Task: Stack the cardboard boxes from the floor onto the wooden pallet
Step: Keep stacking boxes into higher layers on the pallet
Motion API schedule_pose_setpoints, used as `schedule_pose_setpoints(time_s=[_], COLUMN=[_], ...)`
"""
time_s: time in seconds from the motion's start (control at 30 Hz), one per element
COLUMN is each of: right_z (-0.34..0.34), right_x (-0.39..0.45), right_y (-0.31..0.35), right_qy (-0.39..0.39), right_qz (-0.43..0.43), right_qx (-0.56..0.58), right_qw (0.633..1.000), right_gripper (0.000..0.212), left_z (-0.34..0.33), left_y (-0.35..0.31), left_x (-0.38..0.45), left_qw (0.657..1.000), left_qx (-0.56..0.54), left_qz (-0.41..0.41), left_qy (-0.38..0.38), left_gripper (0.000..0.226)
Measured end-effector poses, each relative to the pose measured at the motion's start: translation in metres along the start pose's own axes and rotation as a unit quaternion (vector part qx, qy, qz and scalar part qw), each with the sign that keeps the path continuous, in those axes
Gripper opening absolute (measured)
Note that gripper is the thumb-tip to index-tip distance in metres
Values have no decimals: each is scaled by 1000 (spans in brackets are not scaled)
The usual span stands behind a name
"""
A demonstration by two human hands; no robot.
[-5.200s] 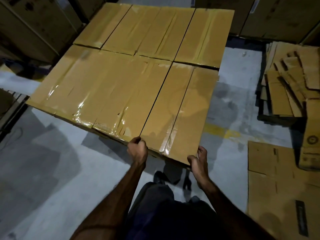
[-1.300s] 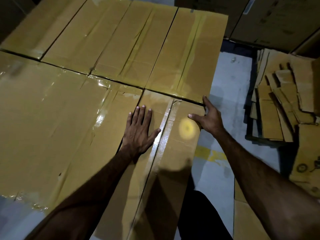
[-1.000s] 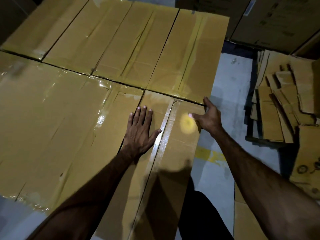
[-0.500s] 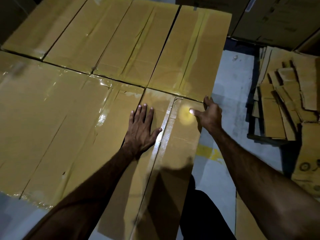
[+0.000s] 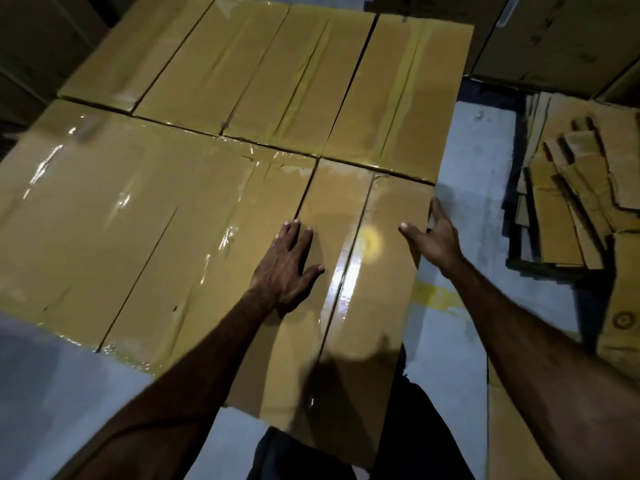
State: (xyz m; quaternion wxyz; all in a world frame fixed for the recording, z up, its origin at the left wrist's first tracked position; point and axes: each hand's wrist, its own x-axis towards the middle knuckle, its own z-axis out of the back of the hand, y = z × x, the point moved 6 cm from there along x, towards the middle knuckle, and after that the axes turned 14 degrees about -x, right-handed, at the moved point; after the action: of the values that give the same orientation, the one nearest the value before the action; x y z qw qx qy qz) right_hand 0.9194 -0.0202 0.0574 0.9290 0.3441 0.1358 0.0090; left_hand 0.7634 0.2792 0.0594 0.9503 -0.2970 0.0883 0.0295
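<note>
Several tape-sealed cardboard boxes (image 5: 138, 220) lie side by side in one flat layer, with a second row (image 5: 277, 71) behind them. The pallet under them is hidden. Nearest me on the right is a long box (image 5: 363, 323), its far end against the back row. My left hand (image 5: 287, 268) lies flat on top of this box near its left seam, fingers straight. At the box's right edge is my right hand (image 5: 434, 240), thumb on top and fingers against the side.
Grey concrete floor (image 5: 467, 150) with a yellow mark (image 5: 433, 296) runs along the right of the stack. A pile of flattened cardboard (image 5: 571, 188) lies further right, and a flat sheet (image 5: 512, 427) at lower right. Tall stacked cartons (image 5: 554, 39) stand behind.
Five seconds ago both hands gripped the near end of the long box; now they rest further along it. In the last second my right hand slid slightly nearer along the edge.
</note>
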Motion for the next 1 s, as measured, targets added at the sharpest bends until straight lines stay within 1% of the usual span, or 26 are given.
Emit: schedule_pose_setpoints(time_s=[0.1, 0.23, 0.37, 0.47, 0.6, 0.73, 0.9, 1.0], right_z=[-12, -34, -64, -86, -103, -111, -116, -119], right_x=[-37, -101, -182, -235, -286, -315, -319, -320], right_y=[-2, -5, -16, -26, -28, -25, -22, -25], right_qy=[0, -11, -8, -2, -5, 7, 32, 36], right_qz=[-26, -72, -129, -171, -196, -209, -206, -211], right_qx=[34, 50, 65, 67, 50, 87, 116, 103], right_qw=[999, 996, 989, 983, 979, 974, 971, 971], right_gripper=[66, 60, 61, 61, 58, 59, 60, 61], left_z=[-6, -14, -24, -32, -34, -38, -35, -37], left_y=[15, 28, 40, 52, 59, 56, 48, 48], left_x=[-49, -114, -174, -206, -232, -241, -239, -239], left_qw=[1000, 999, 998, 998, 998, 996, 994, 995], left_qx=[-6, -7, 7, 23, 44, 42, 40, 21], left_qz=[10, 26, 26, 40, 45, 78, 99, 95], left_qy=[-14, -34, -50, -35, -18, -23, -2, 0], left_gripper=[86, 82, 77, 77, 75, 76, 79, 80])
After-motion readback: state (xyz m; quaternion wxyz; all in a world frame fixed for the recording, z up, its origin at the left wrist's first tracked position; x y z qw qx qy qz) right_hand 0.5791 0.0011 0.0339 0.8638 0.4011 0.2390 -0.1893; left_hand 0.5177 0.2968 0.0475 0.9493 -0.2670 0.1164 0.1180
